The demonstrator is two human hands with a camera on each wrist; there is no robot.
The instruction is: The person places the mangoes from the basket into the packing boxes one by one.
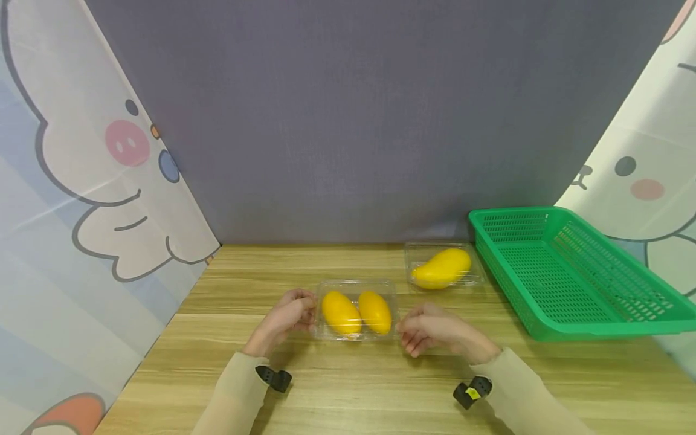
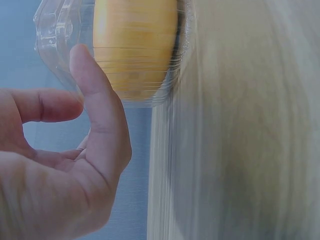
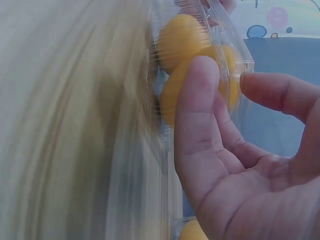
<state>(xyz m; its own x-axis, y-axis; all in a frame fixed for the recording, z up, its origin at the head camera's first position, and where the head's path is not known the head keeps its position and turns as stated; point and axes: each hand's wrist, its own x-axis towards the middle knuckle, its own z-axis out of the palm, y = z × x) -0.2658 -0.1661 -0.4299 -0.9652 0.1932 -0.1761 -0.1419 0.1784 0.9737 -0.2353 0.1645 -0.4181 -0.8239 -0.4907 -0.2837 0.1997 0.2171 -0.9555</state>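
A clear plastic clamshell box (image 1: 356, 334) sits low over the wooden table, in the middle of the head view. Two yellow mangoes (image 1: 341, 312) lie side by side inside it. At its left side, my left hand (image 1: 289, 314) pinches the rim between thumb and curled fingers. My right hand (image 1: 432, 329) does the same at the right rim, near the front corner. Through the ribbed wall, a mango (image 2: 135, 50) shows in the left wrist view. Both mangoes (image 3: 182, 42) appear beyond my right fingers (image 3: 197, 110) in the right wrist view.
Behind and to the right, a second clear box (image 1: 415, 251) holds one mango (image 1: 443, 269). A green slotted basket (image 1: 544, 323) stands at the right side of the table (image 1: 250, 272). A grey panel (image 1: 337, 121) rises along the back edge, with printed cloths (image 1: 81, 272) at both sides.
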